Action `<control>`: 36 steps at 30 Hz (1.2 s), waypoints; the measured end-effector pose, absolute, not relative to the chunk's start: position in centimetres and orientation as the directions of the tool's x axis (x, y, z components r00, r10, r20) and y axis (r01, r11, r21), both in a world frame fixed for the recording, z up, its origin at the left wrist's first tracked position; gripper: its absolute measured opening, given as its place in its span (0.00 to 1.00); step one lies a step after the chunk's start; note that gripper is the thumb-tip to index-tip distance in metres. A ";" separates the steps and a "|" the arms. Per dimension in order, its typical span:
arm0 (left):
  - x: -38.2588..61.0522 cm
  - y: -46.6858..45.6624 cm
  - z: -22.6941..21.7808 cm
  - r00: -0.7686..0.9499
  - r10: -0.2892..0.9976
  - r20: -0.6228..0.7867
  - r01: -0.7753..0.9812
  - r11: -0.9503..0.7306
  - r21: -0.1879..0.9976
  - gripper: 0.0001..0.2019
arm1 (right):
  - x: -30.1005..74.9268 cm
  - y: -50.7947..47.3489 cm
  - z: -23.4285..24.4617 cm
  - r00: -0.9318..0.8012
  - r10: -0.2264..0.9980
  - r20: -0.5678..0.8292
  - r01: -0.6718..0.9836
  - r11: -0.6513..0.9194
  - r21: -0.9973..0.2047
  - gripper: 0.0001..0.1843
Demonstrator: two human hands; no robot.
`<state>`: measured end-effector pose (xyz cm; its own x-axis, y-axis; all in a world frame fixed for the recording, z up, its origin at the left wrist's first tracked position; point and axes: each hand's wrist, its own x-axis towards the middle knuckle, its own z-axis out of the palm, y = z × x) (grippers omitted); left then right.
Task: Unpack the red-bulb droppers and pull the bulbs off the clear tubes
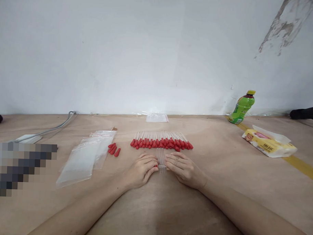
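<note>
A row of several glass droppers with red rubber bulbs [162, 143] lies across the wooden table [221, 174] in front of me. My left hand [141, 170] and my right hand [182, 168] rest on the table just below the row, fingers curled and meeting at a small bunch of clear glass tubes [160, 158]. Both hands pinch this bunch from either side, with a bit of red showing at my left fingertips. Three loose red bulbs [113, 149] lie to the left of the row.
Clear plastic bags [85, 156] lie left of the bulbs, and another small bag [156, 118] sits by the wall. A green drink bottle [242, 107] and a yellow tissue pack [269, 144] are at the right. A grey cable [56, 127] runs at the far left.
</note>
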<state>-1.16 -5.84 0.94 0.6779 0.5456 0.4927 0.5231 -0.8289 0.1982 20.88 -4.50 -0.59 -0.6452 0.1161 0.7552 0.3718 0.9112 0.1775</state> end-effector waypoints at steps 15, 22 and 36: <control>-4.3 -4.8 1.4 0.378 0.608 0.698 0.697 -0.683 0.218 0.08 | 21.8 -3.7 -0.6 -0.462 0.437 0.772 0.688 0.725 0.002 0.11; -8.9 -1.4 5.1 0.128 0.777 0.616 0.874 -0.382 0.300 0.13 | 20.6 -4.2 -0.6 -0.336 0.632 0.699 0.749 0.629 -0.208 0.09; -16.1 0.2 7.0 -0.077 0.995 0.068 0.901 0.040 0.431 0.22 | 20.0 -5.2 -0.1 -0.481 0.656 0.582 0.703 0.685 -0.190 0.11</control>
<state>-16.07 0.15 7.02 -0.0765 0.9948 0.0680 0.9015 0.0399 0.4309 19.98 -5.19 -0.07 -0.4813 0.6555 0.5819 0.7031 0.6851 -0.1902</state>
